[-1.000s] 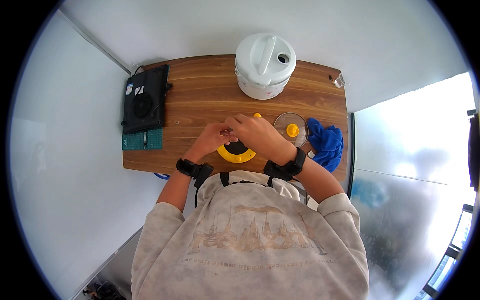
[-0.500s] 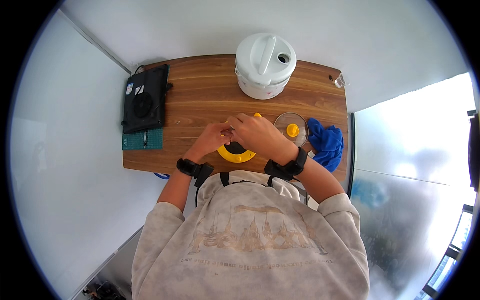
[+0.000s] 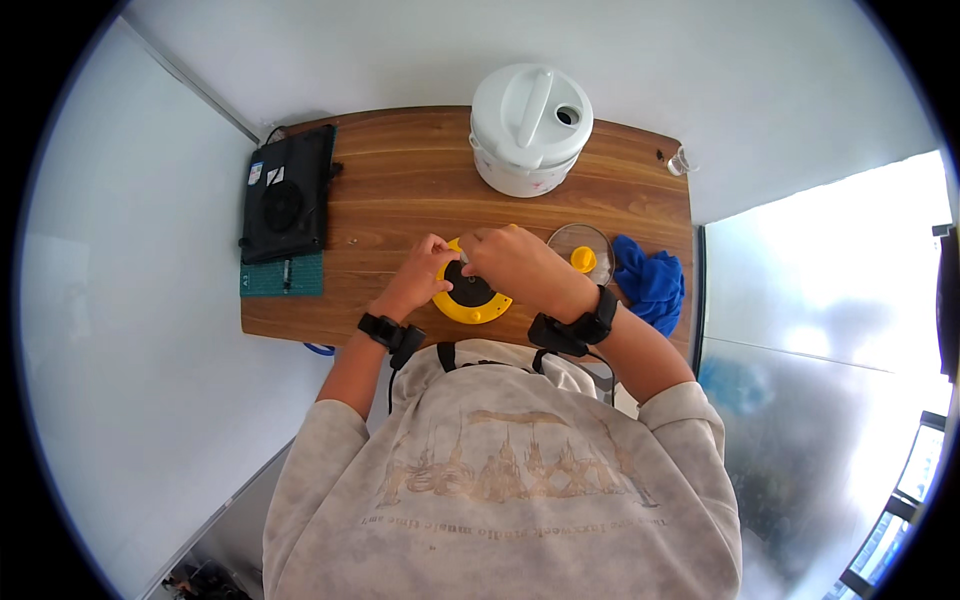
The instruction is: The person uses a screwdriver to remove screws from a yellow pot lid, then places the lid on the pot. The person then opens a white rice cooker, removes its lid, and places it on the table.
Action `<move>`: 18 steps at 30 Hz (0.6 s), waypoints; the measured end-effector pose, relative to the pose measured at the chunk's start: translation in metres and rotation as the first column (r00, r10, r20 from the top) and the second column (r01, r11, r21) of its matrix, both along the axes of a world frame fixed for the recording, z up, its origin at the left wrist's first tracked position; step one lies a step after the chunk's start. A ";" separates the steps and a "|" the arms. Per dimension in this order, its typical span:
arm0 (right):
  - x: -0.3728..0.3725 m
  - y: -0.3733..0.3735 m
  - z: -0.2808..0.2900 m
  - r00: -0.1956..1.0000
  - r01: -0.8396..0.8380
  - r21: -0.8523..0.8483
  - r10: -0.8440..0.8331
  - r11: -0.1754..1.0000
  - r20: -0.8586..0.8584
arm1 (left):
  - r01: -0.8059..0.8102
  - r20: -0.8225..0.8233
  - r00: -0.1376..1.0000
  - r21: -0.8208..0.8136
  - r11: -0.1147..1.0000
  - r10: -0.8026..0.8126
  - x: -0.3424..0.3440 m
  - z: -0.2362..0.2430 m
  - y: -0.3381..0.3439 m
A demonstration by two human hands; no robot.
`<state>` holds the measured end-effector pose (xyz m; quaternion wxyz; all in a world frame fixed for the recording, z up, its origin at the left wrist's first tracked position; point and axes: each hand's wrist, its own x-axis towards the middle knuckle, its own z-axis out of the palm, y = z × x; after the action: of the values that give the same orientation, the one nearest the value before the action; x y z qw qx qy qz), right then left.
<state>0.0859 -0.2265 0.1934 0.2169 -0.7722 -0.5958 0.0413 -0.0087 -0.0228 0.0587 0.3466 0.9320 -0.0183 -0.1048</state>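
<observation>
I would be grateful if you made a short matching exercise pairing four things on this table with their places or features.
Things:
1. White lidded pot
2. Glass lid
3. Blue cloth
4. Yellow-rimmed round item

Places or features:
A. Partly covered by the right hand in this view
B. Crumpled near the right edge of the table
C. Toward the table's far edge
D. Has a yellow knob

Pairs: 1-C, 2-D, 3-B, 4-A
</observation>
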 end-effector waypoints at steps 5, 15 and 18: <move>-0.007 0.006 -0.001 0.994 0.068 -0.036 -0.064 0.997 0.085 | -0.019 0.073 0.997 -0.074 0.997 0.024 0.000 -0.015 0.003; -0.014 0.015 -0.013 0.933 0.115 -0.015 -0.103 0.993 0.345 | 0.005 0.069 0.998 -0.069 0.998 0.000 0.001 -0.013 0.004; -0.015 0.017 -0.020 0.947 0.128 -0.023 -0.115 0.991 0.301 | 0.091 0.281 0.955 0.007 0.996 -0.090 -0.001 0.003 -0.002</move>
<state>0.0714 -0.2095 0.1735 0.1100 -0.8093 -0.5719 -0.0769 -0.0095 -0.0245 0.0616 0.3381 0.9345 -0.1104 0.0130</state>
